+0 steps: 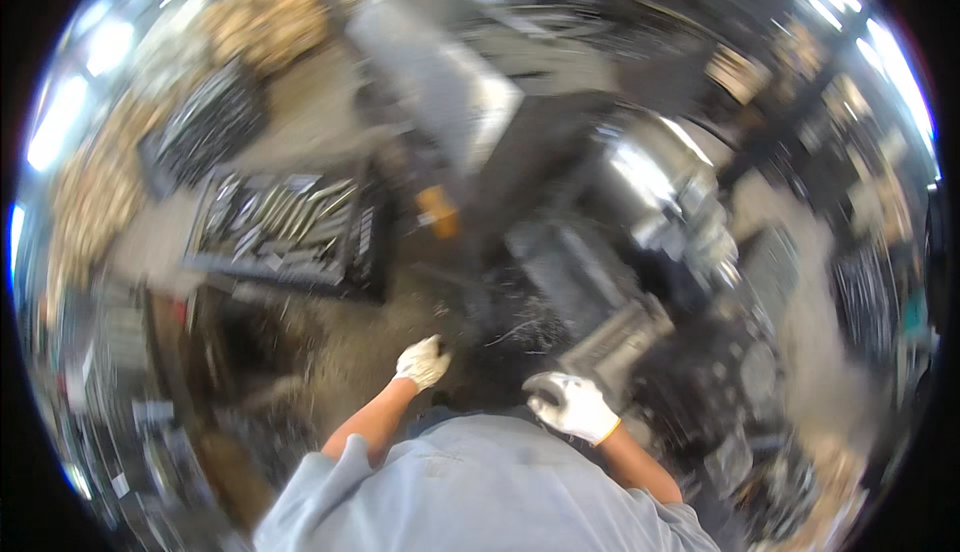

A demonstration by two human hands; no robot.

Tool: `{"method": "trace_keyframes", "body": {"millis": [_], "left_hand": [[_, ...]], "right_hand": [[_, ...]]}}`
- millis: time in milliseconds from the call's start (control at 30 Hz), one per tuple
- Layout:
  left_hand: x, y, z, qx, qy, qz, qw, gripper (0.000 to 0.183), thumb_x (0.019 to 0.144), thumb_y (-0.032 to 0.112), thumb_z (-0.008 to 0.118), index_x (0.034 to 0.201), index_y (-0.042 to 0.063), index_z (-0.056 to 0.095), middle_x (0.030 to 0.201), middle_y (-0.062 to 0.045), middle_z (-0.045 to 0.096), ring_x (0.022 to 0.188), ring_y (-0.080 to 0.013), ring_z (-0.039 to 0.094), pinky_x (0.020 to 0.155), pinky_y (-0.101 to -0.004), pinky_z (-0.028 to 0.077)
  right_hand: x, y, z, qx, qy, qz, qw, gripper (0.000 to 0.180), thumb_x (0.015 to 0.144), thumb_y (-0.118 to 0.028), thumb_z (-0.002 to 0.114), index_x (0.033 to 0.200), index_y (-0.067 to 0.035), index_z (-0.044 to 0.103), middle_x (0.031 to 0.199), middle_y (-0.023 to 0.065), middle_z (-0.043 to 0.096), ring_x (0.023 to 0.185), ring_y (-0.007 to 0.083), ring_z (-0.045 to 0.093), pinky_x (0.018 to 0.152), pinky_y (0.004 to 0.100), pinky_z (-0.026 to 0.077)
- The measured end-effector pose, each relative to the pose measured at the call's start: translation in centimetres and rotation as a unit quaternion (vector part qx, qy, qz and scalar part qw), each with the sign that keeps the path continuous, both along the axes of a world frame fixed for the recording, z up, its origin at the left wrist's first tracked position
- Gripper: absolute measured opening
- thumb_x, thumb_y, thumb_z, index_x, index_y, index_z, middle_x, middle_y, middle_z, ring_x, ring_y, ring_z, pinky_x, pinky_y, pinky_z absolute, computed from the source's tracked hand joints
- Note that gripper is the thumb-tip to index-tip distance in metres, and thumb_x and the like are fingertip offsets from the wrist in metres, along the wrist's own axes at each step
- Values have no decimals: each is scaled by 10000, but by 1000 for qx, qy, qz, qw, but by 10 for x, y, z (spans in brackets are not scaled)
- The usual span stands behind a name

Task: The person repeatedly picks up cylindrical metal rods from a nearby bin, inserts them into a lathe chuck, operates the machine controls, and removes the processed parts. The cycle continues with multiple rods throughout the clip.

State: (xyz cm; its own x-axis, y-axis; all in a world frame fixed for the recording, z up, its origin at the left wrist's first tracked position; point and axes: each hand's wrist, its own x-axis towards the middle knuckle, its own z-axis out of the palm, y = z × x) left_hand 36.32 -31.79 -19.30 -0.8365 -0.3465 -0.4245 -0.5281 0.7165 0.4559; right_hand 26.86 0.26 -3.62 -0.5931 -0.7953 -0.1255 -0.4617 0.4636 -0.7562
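My left hand [424, 363], in a white work glove, hangs in front of my body over the floor, its fingers curled; whether it holds anything is too blurred to tell. My right hand [571, 405], also gloved in white, is bent in a curve with a gap between thumb and fingers, and nothing shows in that gap. Just beyond it lies a grey metal block or ledge [611, 346] of a machine. A heap of metal shavings [536, 325] sits ahead, between the two hands.
At the left stands a dark tray [262, 271] holding several long metal pieces. A large grey metal cabinet or panel [442, 79] rises ahead, near an orange object [438, 212]. A shiny machine part [645, 169] is at the right. Brownish stacks [266, 16] stand farther off.
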Motion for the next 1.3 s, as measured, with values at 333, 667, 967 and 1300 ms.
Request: {"method": "trace_keyframes", "body": {"millis": [333,667,967,1300], "left_hand": [[622,-80,-145,-37,-144,680,718,498,925,308,596,1248,-53,711,1225,-292,735,1163,-405,716,1001,-463,559],[508,78,-199,314,-66,764,560,532,944,428,647,1287,28,720,1175,-201,780,1068,-338,757,913,-427,594],[447,36,-106,158,-46,823,545,539,977,389,641,1340,-7,687,1302,-235,725,1240,-365,675,1047,-428,512],[425,17,-20,120,-25,869,480,532,986,434,618,1357,60,695,1364,-232,693,1315,-386,632,1119,-446,484]], "right_hand": [[-2,-199,-197,177,4,174,969,319,909,-324,706,1136,-115,787,1112,166,782,1090,364,733,959,449,573],[-22,-282,-285,373,-100,223,895,203,966,-197,698,1053,-32,781,838,102,751,620,250,695,560,438,593],[-32,-476,-343,387,-228,234,862,225,975,-191,696,1128,-39,761,948,142,773,704,321,747,598,483,597],[29,-653,-350,295,-85,410,859,198,923,-177,704,1009,-36,813,926,109,785,839,266,706,776,418,556]]}}
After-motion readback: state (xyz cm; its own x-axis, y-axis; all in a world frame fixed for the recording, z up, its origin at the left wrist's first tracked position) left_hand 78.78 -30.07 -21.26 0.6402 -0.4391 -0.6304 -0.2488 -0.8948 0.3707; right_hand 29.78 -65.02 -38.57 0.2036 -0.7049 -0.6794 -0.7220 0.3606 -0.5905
